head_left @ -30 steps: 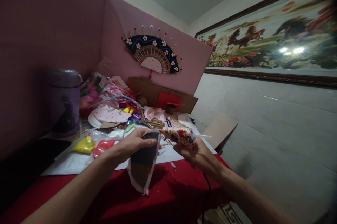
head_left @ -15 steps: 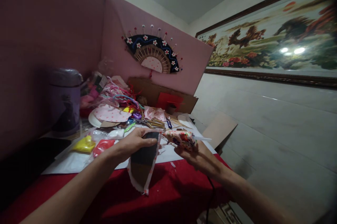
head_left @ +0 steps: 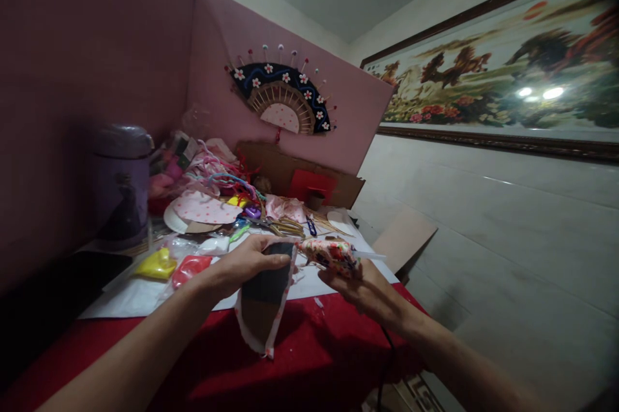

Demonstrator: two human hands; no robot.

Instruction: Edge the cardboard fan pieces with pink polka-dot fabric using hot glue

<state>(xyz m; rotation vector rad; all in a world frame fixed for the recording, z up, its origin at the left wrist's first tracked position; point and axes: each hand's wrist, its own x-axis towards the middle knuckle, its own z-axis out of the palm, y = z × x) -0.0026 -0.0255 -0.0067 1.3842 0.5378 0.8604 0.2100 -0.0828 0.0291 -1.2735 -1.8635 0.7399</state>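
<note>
My left hand [head_left: 242,265] grips the top of a wedge-shaped piece [head_left: 264,299], black and brown with a white patterned fabric edge, held over the red tablecloth [head_left: 309,354]. My right hand [head_left: 358,283] is closed round a glue gun [head_left: 331,253] wrapped in flowery fabric. Its nozzle points left at the wedge's upper right edge, and a clear glue stick pokes out of its back to the right. A black cord [head_left: 384,360] hangs down from under my right wrist.
White paper [head_left: 145,296] covers the table's back part, strewn with craft bits: yellow and red packets [head_left: 167,267], scissors [head_left: 278,226], pink dotted fabric [head_left: 206,209], coloured cords. A purple jar [head_left: 120,183] stands left. A decorated fan [head_left: 283,99] hangs on the pink board. Cardboard [head_left: 403,235] leans at right.
My right hand with the glue gun has sunk slightly and tilted, keeping its nozzle at the wedge's edge. The left hand and the wedge have stayed put.
</note>
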